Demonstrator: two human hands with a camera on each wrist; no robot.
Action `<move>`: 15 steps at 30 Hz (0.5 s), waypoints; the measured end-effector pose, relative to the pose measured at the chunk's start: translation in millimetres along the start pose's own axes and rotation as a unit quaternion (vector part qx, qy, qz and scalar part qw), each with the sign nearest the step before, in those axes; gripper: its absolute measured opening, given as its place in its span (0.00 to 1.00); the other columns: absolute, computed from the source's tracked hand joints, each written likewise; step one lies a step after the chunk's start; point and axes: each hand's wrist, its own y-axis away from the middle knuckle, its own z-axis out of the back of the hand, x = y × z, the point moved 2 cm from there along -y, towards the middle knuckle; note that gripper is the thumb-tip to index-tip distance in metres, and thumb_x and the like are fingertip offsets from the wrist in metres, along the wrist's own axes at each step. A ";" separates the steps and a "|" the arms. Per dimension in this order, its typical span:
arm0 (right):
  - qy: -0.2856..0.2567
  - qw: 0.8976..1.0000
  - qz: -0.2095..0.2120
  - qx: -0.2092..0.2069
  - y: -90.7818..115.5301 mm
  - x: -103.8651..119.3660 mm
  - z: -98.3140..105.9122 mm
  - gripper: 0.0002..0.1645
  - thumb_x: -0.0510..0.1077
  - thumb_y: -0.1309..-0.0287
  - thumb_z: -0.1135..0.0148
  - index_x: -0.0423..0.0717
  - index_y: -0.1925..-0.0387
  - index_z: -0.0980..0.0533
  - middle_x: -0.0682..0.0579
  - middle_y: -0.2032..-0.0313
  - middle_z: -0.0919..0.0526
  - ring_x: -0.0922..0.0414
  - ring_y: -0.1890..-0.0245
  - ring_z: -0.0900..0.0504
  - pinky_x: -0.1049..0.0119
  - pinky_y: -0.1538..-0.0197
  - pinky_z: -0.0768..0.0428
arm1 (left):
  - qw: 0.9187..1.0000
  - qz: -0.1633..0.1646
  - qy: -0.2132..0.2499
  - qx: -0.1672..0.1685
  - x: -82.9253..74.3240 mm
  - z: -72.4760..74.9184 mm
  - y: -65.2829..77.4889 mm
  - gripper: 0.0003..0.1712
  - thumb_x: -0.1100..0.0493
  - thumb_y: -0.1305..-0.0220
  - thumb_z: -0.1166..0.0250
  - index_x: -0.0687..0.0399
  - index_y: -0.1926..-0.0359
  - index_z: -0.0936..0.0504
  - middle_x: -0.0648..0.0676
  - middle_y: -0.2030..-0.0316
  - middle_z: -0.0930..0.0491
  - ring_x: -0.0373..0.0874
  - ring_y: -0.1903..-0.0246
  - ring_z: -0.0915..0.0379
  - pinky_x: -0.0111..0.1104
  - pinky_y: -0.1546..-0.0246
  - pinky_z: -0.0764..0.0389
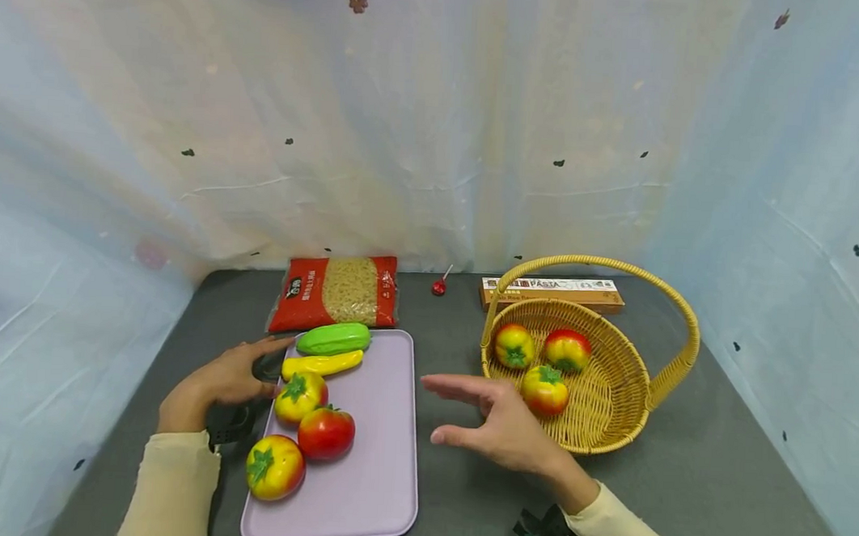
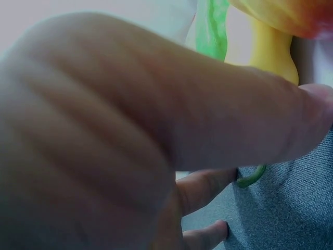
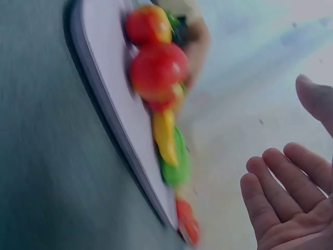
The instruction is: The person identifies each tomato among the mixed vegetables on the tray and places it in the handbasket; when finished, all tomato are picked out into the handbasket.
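My left hand [image 1: 230,375] is at the left edge of the lilac tray [image 1: 381,492], thumb and fingertips right at the rim. In the left wrist view its thumb [image 2: 234,114] stretches across, with a small curved green piece [image 2: 252,177] by the fingers below. Beside that hand, on the tray, lie a long green vegetable [image 1: 334,339], a slender yellow one [image 1: 322,364] and three red-yellow tomatoes [image 1: 327,433]. My right hand [image 1: 497,425] hovers between tray and basket, fingers straight, thumb spread, palm facing the tray. Nothing is in it.
To the right stands a yellow wicker basket [image 1: 616,391] with a tall handle, holding three tomatoes [image 1: 545,390]. Behind the tray lies a red pasta bag [image 1: 333,291]. A red lollipop [image 1: 439,286] and a pasta box [image 1: 567,290] are along the back, before a hanging curtain [image 1: 436,139].
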 end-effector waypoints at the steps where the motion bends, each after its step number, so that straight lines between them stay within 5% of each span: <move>1: -0.002 1.000 0.001 0.013 -3.9 -1.4 -8.4 0.36 0.43 0.36 0.19 0.51 0.28 0.19 0.57 0.31 0.14 0.52 0.31 0.15 0.63 0.27 0.20 | 1.000 0.000 0.000 0.000 -0.2 0.2 0.2 0.56 0.49 0.36 0.21 0.46 0.13 0.40 0.77 0.19 0.43 0.89 0.22 0.58 0.86 0.33 0.44; 7: -0.026 0.997 -0.011 0.078 -34.2 -14.4 -51.7 0.33 0.46 0.34 0.20 0.53 0.30 0.18 0.49 0.34 0.13 0.43 0.33 0.14 0.61 0.28 0.18 | 1.000 0.002 -0.001 0.000 -0.5 0.3 0.9 0.56 0.49 0.35 0.21 0.47 0.13 0.40 0.78 0.19 0.43 0.89 0.22 0.56 0.86 0.33 0.43; 15: -0.038 0.994 -0.065 0.080 -73.7 -25.2 -87.8 0.30 0.46 0.33 0.21 0.43 0.33 0.16 0.41 0.36 0.12 0.50 0.36 0.11 0.61 0.32 0.15 | 1.000 0.003 0.000 0.000 -0.3 0.3 0.5 0.55 0.49 0.35 0.21 0.47 0.13 0.40 0.78 0.19 0.43 0.89 0.22 0.57 0.86 0.33 0.44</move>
